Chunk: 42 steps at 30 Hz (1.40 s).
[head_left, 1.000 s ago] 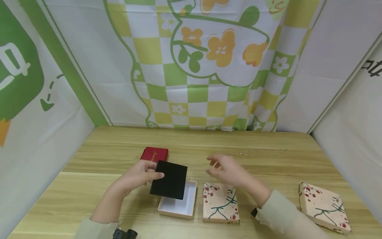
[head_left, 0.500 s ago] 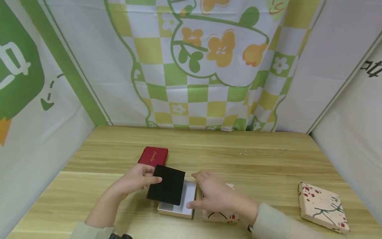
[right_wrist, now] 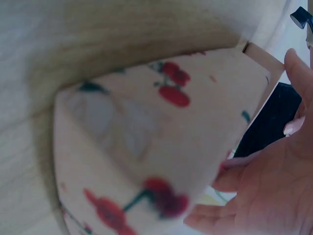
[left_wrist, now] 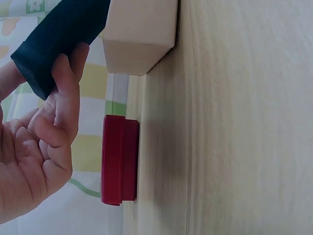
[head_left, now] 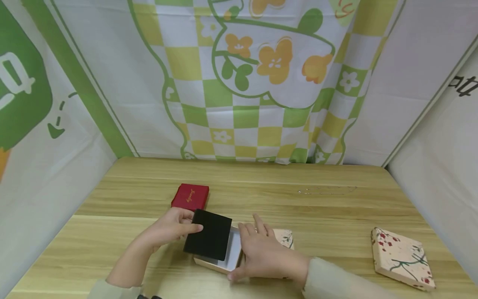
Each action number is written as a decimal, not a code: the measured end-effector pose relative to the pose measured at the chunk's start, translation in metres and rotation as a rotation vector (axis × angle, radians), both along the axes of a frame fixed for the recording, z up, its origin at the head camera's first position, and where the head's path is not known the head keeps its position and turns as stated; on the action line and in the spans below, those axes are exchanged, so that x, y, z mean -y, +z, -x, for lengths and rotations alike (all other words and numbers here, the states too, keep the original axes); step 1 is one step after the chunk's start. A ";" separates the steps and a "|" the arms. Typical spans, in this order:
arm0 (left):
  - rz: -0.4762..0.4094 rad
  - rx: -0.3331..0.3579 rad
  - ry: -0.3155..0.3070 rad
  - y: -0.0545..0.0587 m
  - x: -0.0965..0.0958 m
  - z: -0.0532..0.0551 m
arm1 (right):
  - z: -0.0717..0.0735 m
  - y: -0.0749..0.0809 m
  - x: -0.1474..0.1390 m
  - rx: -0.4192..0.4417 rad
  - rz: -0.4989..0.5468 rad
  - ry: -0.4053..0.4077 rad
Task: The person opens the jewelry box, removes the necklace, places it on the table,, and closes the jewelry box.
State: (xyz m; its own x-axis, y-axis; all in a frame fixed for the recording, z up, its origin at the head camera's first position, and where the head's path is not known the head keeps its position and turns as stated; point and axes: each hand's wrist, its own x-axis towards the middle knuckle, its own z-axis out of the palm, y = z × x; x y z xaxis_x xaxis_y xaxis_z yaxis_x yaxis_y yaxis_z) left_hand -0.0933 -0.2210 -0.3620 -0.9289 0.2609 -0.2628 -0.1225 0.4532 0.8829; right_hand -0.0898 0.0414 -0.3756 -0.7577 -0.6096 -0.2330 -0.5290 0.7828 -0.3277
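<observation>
My left hand [head_left: 169,228] pinches a black square box insert [head_left: 209,234] by its left edge, thumb on top and fingers beneath. The insert is tilted over a shallow open box bottom [head_left: 210,265] with a white inside, covering much of it in the head view. My right hand [head_left: 261,253] grips that box bottom at its right end, thumb at the front corner and fingers toward the back corner. Beneath the right palm, a flower-printed box lid [head_left: 286,236] is mostly hidden in the head view. It fills much of the right wrist view, red blossoms [right_wrist: 173,95] showing.
A red box [head_left: 192,196] with gold lettering lies just behind my left hand. At the back right a thin necklace [head_left: 300,192] is laid out lengthwise. Another flower-printed box [head_left: 403,257] sits at the far right. A patterned curtain [head_left: 246,124] hangs behind the table.
My right hand has come left and down from above the flowered lid to the box bottom, which has shifted slightly left and turned. My left hand has lowered the black insert a little.
</observation>
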 end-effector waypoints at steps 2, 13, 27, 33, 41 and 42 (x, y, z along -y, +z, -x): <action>0.007 -0.003 0.000 0.001 -0.001 0.000 | 0.000 0.000 0.003 -0.003 0.005 -0.012; 0.014 0.015 0.032 0.000 -0.002 -0.002 | 0.007 -0.001 0.006 0.004 0.042 -0.005; -0.046 -0.042 -0.003 0.014 -0.007 -0.003 | 0.027 0.005 -0.017 0.254 0.485 0.035; -0.019 -0.080 0.021 0.024 -0.018 -0.003 | 0.029 0.009 -0.025 0.205 0.516 0.047; -0.007 -0.136 0.018 0.039 -0.033 0.003 | 0.036 0.016 -0.035 0.229 0.620 0.026; -0.005 -0.144 0.017 0.039 -0.035 0.004 | 0.037 0.016 -0.036 0.232 0.627 0.022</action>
State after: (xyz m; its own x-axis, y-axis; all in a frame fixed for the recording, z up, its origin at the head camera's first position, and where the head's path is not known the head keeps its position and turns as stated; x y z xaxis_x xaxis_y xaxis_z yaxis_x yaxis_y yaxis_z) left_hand -0.0970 -0.1858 -0.3226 -0.9613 0.2454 -0.1248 -0.0017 0.4478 0.8942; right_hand -0.1271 0.0774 -0.3591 -0.7167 -0.6972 0.0148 -0.4035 0.3973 -0.8242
